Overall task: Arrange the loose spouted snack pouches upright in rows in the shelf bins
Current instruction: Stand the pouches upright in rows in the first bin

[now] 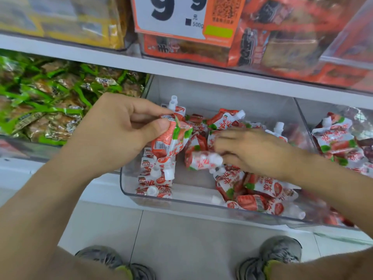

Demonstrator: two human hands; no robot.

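Red-and-white strawberry spouted pouches fill a clear plastic shelf bin (pixel 181 201). My left hand (pixel 119 130) pinches a pouch (pixel 171 138) between thumb and fingers above the bin's left side. Below it, a row of pouches (pixel 155 178) stands along the left wall with spouts up. My right hand (pixel 252 150), blurred, reaches into the middle of the bin and holds another pouch (pixel 203 161) lying sideways, its white spout at my fingers. Loose pouches (pixel 256 195) lie jumbled at the front right, and others (pixel 226 120) at the back.
A neighbouring bin (pixel 341 142) to the right holds more of the same pouches. Green-wrapped snacks (pixel 46 98) fill the bin on the left. The shelf above carries orange packets and a price sign (pixel 177 17). My shoes stand on the tiled floor (pixel 191 243) below.
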